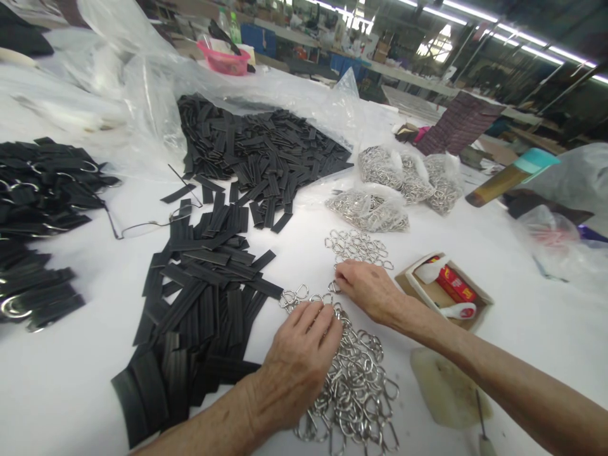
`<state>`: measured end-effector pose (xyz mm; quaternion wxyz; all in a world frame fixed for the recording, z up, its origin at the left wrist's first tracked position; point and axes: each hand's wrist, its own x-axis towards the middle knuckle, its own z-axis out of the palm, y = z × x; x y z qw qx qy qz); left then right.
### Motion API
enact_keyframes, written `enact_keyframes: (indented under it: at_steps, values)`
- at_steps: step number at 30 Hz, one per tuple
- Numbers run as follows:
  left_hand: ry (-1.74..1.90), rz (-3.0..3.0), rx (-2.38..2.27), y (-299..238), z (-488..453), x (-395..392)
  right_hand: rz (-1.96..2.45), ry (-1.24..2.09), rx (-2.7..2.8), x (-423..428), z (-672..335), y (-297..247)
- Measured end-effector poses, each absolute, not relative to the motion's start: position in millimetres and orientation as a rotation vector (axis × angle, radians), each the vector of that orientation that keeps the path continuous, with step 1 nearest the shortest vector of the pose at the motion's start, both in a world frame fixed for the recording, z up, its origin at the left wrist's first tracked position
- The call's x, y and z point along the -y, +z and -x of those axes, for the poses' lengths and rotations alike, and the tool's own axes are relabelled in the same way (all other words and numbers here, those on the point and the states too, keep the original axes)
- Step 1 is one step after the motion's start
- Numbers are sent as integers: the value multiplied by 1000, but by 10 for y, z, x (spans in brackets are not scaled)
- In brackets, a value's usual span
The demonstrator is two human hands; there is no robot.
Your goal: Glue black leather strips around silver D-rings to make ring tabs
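While the left hand [301,358], fingers bent, covered the far-left edge of the metal-ring heap [354,373], the right hand [368,288], fingertips bunched, lay nearer the small ring cluster [357,244] beyond; either's grip could not be told.

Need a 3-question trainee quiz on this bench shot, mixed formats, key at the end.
1. Which of the person's hands lies over the big loose pile of metal rings?

2. True or false: the loose black strips nearest the person lie to the right of that pile in the picture.

3. Pick one. The tub at the far side of the white table is:
a) green
b) pink
c) black

Key:
1. The left hand.
2. False; the black strips lie to the left of it.
3. b
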<state>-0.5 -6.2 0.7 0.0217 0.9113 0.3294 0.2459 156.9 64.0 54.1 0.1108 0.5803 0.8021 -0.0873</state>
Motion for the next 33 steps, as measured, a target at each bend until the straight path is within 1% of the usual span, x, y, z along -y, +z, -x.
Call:
enact_keyframes:
  at_steps: [5, 15, 20, 23, 26, 30, 33]
  values:
    - [670, -2814, -1079, -52, -10, 58, -1718, -233, -2354, -650, -1598, 520]
    - [742, -2800, -1104, -43, -33, 52, -1610, -177, -2408, -632, -1611, 475]
    - [728, -2775, -1099, 10, -23, 44, -1709, -66, -2318, -659, -1696, 460]
    - [735, -2794, -1092, 3, -11, 45, -1771, -52, -2293, -646, -1753, 508]
    - [757, -2794, -1086, -13, -6, 48, -1774, -132, -2344, -571, -1754, 565]
    - [790, -2781, -1080, 0, -5, 45, -1657, -352, -2470, -452, -1687, 551]
    - [794, -2772, -1077, 17, -2, 43, -1581, -423, -2549, -432, -1648, 503]
